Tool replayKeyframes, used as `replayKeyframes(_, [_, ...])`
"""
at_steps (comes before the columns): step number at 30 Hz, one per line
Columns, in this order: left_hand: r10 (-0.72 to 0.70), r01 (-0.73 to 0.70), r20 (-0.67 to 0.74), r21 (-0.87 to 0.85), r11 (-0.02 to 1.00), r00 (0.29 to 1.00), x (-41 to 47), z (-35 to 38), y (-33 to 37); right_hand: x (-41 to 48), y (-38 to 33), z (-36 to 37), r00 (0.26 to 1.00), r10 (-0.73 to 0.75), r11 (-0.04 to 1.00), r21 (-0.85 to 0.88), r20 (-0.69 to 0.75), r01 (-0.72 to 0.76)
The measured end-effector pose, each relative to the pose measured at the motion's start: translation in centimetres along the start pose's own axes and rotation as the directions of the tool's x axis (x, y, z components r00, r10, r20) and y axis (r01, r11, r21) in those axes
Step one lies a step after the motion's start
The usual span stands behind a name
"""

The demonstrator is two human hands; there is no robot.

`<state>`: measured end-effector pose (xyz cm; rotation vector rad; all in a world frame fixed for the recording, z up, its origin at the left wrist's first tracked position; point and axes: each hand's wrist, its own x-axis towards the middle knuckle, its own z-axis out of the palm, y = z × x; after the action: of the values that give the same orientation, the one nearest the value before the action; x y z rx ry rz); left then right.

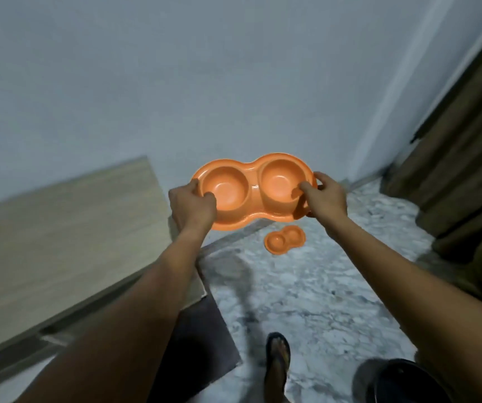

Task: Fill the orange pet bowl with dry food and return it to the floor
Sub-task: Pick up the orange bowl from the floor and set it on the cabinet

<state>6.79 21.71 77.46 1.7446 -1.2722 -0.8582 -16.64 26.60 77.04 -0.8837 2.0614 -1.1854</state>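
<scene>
I hold an orange double pet bowl [252,196] in the air, level, in front of me above the floor. Both of its round cups look empty. My left hand [191,206] grips its left end, thumb hooked inside the left cup. My right hand [325,196] grips its right end, thumb inside the right cup. A second orange double bowl [284,239] lies on the marble floor near the wall, below the held one. No dry food shows in view.
A light wooden table top [59,237] stands at the left against the grey wall. Brown curtains [466,158] hang at the right. A dark mat [199,344] lies under the table's corner. My sandalled foot [277,362] and a dark round object [402,382] are on the marble floor [335,286].
</scene>
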Motion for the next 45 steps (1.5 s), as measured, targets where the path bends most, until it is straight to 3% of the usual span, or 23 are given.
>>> replayKeyframes(4, [0.002,-0.003,-0.065,-0.019,1.0,0.998,-2.9,-13.3,0.5,-9.2,-6.5,2.0,0.983,-0.073,0.996,0.057,0.171,0.064])
replayKeyframes(9, [-0.034,0.039,-0.099,0.046,0.998,0.994,-3.8,-27.4,-2.8,-17.2,-10.9,9.8,0.931,-0.152,0.987,0.097,0.331,0.126])
replayKeyframes(15, [-0.193,0.198,-0.251,-0.006,0.98,0.949,-6.2,-42.1,-11.6,-26.6,-13.0,22.7,0.788,-0.167,0.985,0.071,0.593,0.155])
replayKeyframes(22, [-0.293,0.307,-0.317,-0.006,0.952,0.902,-5.2,-56.0,-23.0,-36.5,-14.3,36.3,0.679,-0.194,0.976,0.073,0.708,0.204])
replayKeyframes(26, [-0.311,0.321,-0.288,-0.011,0.947,0.906,-0.3,-62.3,-29.4,-40.4,-14.5,45.2,0.721,-0.167,0.978,0.018,0.672,0.209])
replayKeyframes(34, [-0.362,0.372,-0.107,0.093,0.924,0.926,9.0,-69.5,-38.3,-44.4,-15.2,58.5,0.854,0.011,0.992,-0.111,0.52,0.055])
replayKeyframes(39, [-0.327,0.331,-0.057,0.123,0.935,0.943,10.4,-69.5,-39.8,-45.0,-14.9,60.3,0.916,-0.025,0.984,-0.154,0.401,0.095])
replayKeyframes(45, [-0.139,0.164,-0.213,0.103,0.981,0.967,6.9,-69.1,-38.8,-48.8,-13.2,59.0,0.941,-0.142,0.978,-0.104,0.307,0.182])
